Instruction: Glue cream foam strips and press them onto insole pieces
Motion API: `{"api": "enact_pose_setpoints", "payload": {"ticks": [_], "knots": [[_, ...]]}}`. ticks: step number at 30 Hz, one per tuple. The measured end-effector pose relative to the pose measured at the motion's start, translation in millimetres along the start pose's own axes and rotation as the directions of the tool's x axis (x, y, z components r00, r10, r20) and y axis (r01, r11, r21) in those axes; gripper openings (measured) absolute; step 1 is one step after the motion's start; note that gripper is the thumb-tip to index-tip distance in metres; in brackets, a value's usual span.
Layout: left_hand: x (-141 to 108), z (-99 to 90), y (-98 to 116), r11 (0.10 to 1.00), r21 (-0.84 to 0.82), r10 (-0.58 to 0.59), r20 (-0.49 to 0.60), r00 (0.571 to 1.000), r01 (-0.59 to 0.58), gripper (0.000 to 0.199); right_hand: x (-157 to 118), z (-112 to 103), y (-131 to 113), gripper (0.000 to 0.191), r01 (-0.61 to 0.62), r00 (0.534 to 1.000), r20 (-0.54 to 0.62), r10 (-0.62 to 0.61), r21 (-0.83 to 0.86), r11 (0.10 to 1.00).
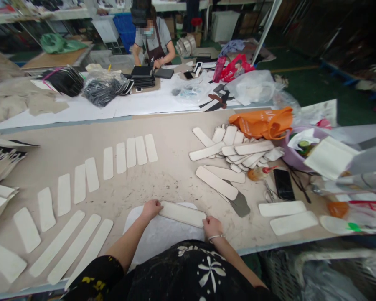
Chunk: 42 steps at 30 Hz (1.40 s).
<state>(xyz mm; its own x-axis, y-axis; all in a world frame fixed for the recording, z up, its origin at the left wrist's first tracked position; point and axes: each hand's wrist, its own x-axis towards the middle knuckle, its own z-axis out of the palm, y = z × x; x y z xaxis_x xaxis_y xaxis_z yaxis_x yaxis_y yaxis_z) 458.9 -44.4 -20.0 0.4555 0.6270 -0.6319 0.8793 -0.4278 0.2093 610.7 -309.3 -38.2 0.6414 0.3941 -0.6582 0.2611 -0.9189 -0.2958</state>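
Between my two hands lies a long off-white strip (183,214) with rounded ends and a darker edge line. My left hand (151,210) pinches its left end. At the right end, my right hand (212,228), with a bracelet at the wrist, has its fingers closed on the strip. Under the strip is a white sheet (144,238) on the beige table. Right of it, two more strips (217,182) rest partly over a grey-green piece (240,205). What the strips are made of, I cannot tell.
Rows of pale strips (80,184) lie at left. A strip pile (247,150), small bottle (260,173), phone (283,184), orange bag (263,122) and lilac basin (293,156) crowd the right. Across the table, a co-worker (155,39) handles dark pieces (142,76).
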Motion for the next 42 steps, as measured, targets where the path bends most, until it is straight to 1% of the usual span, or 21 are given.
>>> {"api": "enact_pose_setpoints", "payload": {"ticks": [7,15,28,36,42], "knots": [[0.8,-1.4,-0.2,1.0,0.018,0.015,0.001,1.0,-0.015,0.014,-0.4,-1.3,-2.0,0.026,-0.022,1.0,-0.012,0.022,0.004,1.0],[1.2,-0.7,-0.5,1.0,0.008,0.01,-0.001,1.0,-0.01,0.014,0.1,-4.2,-3.9,0.025,-0.036,0.999,0.0,0.036,-0.01,0.999],[-1.7,2.3,-8.1,0.999,-0.031,-0.016,-0.065,0.998,0.014,0.017,-0.1,-6.7,-3.4,0.026,0.016,1.0,0.011,-0.016,-0.027,0.999],[-0.9,-1.1,-6.2,0.999,-0.038,-0.025,-0.034,0.999,0.024,0.015,3.3,-8.2,-3.5,0.021,0.018,1.0,0.013,-0.018,-0.039,0.999],[-1.9,-4.1,-4.9,0.999,-0.044,-0.021,-0.005,1.0,0.02,0.016,3.5,-10.6,-4.6,0.02,0.013,1.0,0.005,-0.012,-0.053,0.999]]}}
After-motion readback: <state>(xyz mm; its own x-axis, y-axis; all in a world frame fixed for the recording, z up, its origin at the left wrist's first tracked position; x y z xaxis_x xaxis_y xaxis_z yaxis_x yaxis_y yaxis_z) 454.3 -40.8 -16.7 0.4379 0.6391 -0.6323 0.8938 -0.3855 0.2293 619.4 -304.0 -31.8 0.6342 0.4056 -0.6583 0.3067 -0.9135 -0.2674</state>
